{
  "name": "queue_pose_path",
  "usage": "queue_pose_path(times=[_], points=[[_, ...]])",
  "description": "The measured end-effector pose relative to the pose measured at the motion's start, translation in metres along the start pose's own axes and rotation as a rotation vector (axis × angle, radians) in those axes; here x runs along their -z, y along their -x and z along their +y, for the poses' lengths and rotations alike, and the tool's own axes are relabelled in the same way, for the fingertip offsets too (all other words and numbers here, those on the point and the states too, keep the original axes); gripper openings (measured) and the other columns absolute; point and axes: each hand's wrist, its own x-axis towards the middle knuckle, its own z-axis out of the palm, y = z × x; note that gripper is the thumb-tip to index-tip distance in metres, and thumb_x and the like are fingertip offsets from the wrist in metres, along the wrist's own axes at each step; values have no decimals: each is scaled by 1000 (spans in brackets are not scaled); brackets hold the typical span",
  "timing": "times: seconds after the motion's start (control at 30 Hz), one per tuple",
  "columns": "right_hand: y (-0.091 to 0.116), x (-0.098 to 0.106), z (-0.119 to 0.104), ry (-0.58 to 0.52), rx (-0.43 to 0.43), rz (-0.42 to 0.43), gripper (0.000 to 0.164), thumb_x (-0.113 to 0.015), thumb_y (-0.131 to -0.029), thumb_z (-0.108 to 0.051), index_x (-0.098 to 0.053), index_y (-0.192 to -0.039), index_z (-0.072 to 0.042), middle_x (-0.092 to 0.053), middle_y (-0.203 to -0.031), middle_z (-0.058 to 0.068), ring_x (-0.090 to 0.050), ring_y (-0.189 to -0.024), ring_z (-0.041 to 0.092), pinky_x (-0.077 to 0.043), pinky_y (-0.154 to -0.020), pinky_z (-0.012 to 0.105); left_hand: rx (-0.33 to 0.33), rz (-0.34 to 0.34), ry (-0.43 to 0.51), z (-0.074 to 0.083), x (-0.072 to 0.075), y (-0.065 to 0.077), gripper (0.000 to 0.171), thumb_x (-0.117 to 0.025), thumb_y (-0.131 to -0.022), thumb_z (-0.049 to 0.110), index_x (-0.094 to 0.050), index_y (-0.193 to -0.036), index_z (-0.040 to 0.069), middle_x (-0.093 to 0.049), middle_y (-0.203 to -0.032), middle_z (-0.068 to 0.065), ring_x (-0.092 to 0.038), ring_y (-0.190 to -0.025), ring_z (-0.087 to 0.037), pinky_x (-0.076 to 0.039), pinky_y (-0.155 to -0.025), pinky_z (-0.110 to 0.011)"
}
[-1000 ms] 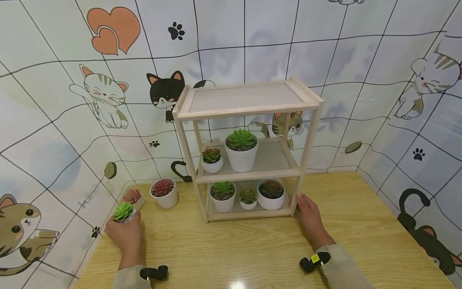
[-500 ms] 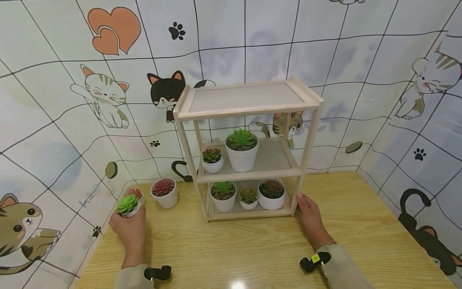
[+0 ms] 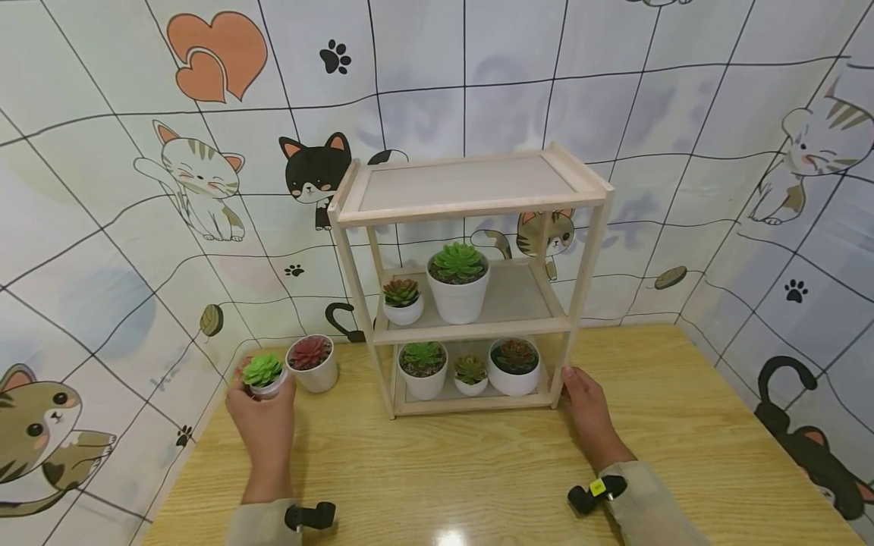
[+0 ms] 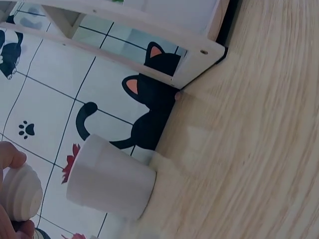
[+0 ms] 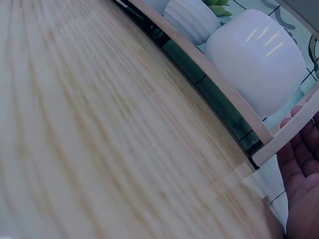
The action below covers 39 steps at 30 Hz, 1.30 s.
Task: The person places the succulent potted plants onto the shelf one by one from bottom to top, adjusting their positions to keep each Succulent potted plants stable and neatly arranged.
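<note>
A cat-print wall (image 3: 437, 45) backs the wood-grain counter (image 3: 437, 462), where a three-tier rack (image 3: 471, 182) stands partly filled: two pots (image 3: 459, 302) on the middle shelf, three lower pots (image 3: 514, 381) on the bottom one. Left of it, the left hand (image 3: 264, 425) has its fingers clamped on a small green succulent (image 3: 262, 371), lifted above the counter; a red-leaved pot (image 3: 317, 374) and a mostly hidden reddish plant (image 4: 77, 236) are also off the rack. The right hand (image 3: 590, 413) rests, fingers loosely extended, against the rack's lower right side.
</note>
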Motion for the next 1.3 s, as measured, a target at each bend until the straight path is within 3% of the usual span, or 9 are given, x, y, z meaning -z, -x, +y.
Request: queue_pose_path(times=[0.33,0.57,0.93,1.03,1.2,1.3], points=[[1,0,0,3,-5,0,53,-37,-114,-38,-59,-129,8,-68,-117,8,-59,-106,-4,-45,-94,11,-81,-68,-19,16,-6,15,71,-81,-89,19,-43,-145,-4,-44,-140,-19,-50,-127,-30,-42,-107,-39],[1,0,-2,8,-8,-5,54,-37,-114,-39,-58,-129,8,-67,-122,12,-59,-108,-5,-46,-97,14,-125,-125,-20,31,-11,26,71,-81,-89,16,-44,-145,-5,-48,-138,-21,-53,-128,-31,-44,-105,-26],[0,0,-3,-33,-7,-7,55,-39,-113,-38,-57,-127,12,-70,-113,-5,-60,-106,-6,-45,-93,8,-198,-246,-9,54,-17,46,71,-82,-90,19,-46,-147,-2,-51,-138,-18,-52,-130,-27,-39,-103,-12],[0,0,-4,-31,-6,-11,56,-39,-113,-39,-56,-128,12,-70,-113,-7,-60,-107,-6,-44,-93,7,-193,-281,7,56,-20,50,72,-83,-89,18,-46,-147,-1,-51,-141,-17,-52,-132,-26,-41,-108,-19],[0,1,-4,-25,-26,-25,58,-38,-113,-41,-54,-136,10,-68,-117,-11,-58,-109,-9,-43,-95,6,-140,-324,19,62,-23,56,73,-84,-88,19,-43,-145,-3,-50,-143,-18,-52,-132,-30,-43,-113,-44],[0,1,-4,-23,-38,-29,60,-37,-113,-43,-53,-139,8,-67,-119,-12,-57,-110,-10,-42,-95,6,-129,-341,16,66,-24,61,74,-84,-88,18,-42,-145,-2,-50,-142,-19,-53,-133,-32,-44,-114,-49]])
